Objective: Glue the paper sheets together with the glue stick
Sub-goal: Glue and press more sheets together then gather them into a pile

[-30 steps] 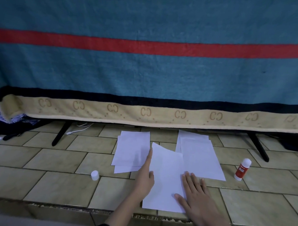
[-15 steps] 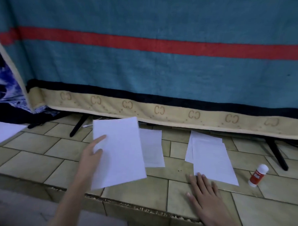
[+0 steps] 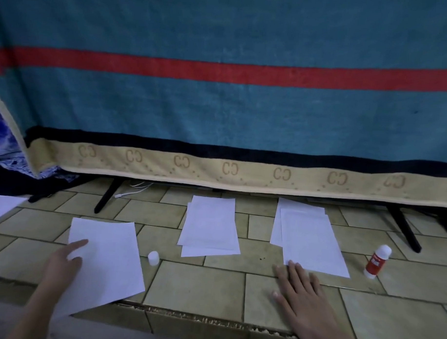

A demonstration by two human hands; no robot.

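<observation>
Head view. The tiled counter (image 3: 213,290) runs across the lower half of the frame, its near edge chipped. A teal blanket (image 3: 219,113) with a red stripe and a beige patterned border hangs behind it, over black stand legs (image 3: 107,198).

Left hand (image 3: 62,262) at 8 o'clock: fingers extended, index finger and palm lying on the left edge of a single paper sheet (image 3: 105,261). Whether the thumb is under the sheet, gripping it, cannot be told. The sheet lies at a tilt, its near corner overhanging the counter edge.

Right hand (image 3: 304,296) at 5 o'clock: open, flat, palm down on the tiles, holding nothing. Its fingertips touch the near edge of the right paper stack (image 3: 311,238).

A middle paper stack (image 3: 210,227) lies at 6 o'clock, between the single sheet and the right stack, apart from both. Both stacks show at least two sheets, offset.

The glue stick (image 3: 376,261), red label, white body, stands tilted at 4 o'clock, near the right stack's right side, not touching it and clear of both hands. A small white cap (image 3: 153,257) stands just beside the single sheet's right edge.

A white cable (image 3: 134,190) lies under the blanket's hem at 10 o'clock. Part of another white sheet (image 3: 0,207) shows at the left frame edge.
</observation>
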